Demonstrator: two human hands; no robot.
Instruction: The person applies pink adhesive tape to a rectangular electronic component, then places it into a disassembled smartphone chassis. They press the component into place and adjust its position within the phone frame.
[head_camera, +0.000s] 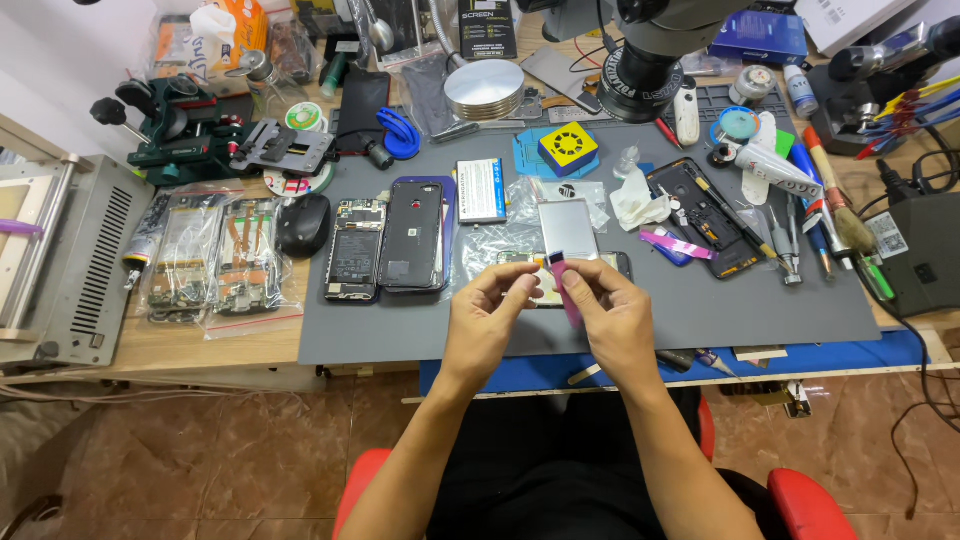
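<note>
Grey work mat (600, 320) covers the bench, crowded; microscope head (640, 60) hangs over the far edge; opened phones (385, 250) lie left of centre, black mouse (303, 225) beside them; another stripped phone frame (700, 215) right, with tweezers and screwdrivers (800, 240) just beyond; blue-white battery (481, 190) near centre. Both hands meet over the mat's near edge; left hand (485, 320) pinched narrow on the near end of a phone (580, 262) lying flat under the fingers; right hand (612, 315) pinched on a thin pink strip (566, 292), looks like a pull tab or adhesive tape, running up toward a silvery rectangular panel (568, 228) resting on the phone's far end. Strip is narrow, glossy, slightly slanted, dark at its top end. Risks, as judgement: strip may snap if tugged sharply or at an angle; panel could slide off, since nothing pins it; crinkled plastic wrap (490, 250) beneath may let the phone skid; loose small parts nearby could get swept off.
</note>
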